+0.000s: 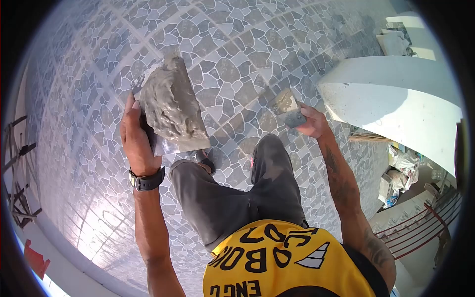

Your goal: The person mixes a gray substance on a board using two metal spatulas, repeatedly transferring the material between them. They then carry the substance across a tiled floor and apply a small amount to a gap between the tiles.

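My left hand [138, 141], with a dark watch on the wrist, is closed on the near-left edge of a flat board. A thick heap of wet grey mortar [170, 101] covers most of that mortar board [190, 144], leaving a pale strip along the near edge. Off to the right, my right hand [312, 123] grips a small flat scraper [287, 108]. Its blade is smeared with grey and tan mortar, and its handle is hidden in my fingers. The board and the scraper are well apart, both held above the patterned floor.
Stone-patterned tile floor [232, 69] spreads all round my feet. On the right stands a curved white wall [376, 86], with plastic bags [403, 171] and a red metal railing [420, 220] below it. A dark metal frame [20, 173] stands at the far left.
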Tool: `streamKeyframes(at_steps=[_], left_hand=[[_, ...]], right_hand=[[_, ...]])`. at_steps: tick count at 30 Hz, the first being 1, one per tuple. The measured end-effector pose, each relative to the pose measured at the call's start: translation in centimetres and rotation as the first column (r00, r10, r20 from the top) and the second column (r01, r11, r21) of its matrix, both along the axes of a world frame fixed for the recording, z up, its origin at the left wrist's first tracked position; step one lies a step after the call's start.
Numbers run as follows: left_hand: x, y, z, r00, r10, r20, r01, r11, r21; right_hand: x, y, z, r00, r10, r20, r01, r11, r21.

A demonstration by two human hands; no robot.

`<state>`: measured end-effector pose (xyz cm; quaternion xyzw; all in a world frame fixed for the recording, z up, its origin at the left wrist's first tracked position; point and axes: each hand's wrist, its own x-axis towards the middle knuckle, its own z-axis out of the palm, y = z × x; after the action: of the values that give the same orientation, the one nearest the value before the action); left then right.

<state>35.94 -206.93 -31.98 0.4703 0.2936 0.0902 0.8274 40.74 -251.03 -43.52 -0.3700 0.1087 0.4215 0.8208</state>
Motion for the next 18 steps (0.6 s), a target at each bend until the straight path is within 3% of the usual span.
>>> streamKeyframes(at_steps=[4,7,10,11,13,14,15,18], left_hand=[[-5.0,3.9,11.1,0.992,0.119,-0.038,-0.119,0.993,-0.001],[-8.7,7.3,18.9,0.972,0.227,-0.052,-0.225,0.973,0.044],[-12.5,12.1,24.5,0.953,0.301,-0.037,-0.302,0.953,-0.036],[-13.4,13.7,25.9,0.944,0.330,-0.020,-0.331,0.939,-0.095],[-15.9,17.6,26.3,0.942,0.331,0.044,-0.329,0.943,-0.050],[-17.2,19.4,27.9,0.940,0.341,-0.004,-0.341,0.940,0.013],[-17.2,20.7,30.6,0.910,0.415,0.012,-0.412,0.907,-0.090],[-19.4,26.8,31.8,0.884,0.462,0.072,-0.460,0.887,-0.045]], right_hand=[[-1.1,7.6,13.2,0.993,0.113,0.039,-0.119,0.969,0.217],[-2.1,15.0,22.8,0.984,0.176,0.019,-0.174,0.941,0.291],[-3.7,23.4,31.0,0.971,0.237,0.030,-0.235,0.928,0.288],[-4.4,25.7,32.8,0.964,0.259,0.061,-0.266,0.922,0.280],[-4.6,31.2,35.1,0.931,0.337,0.140,-0.364,0.886,0.286],[-5.0,34.2,36.5,0.923,0.361,0.135,-0.385,0.877,0.288],[-5.2,37.2,38.1,0.915,0.378,0.137,-0.402,0.870,0.283],[-5.4,43.8,40.2,0.905,0.415,0.093,-0.425,0.876,0.229]])
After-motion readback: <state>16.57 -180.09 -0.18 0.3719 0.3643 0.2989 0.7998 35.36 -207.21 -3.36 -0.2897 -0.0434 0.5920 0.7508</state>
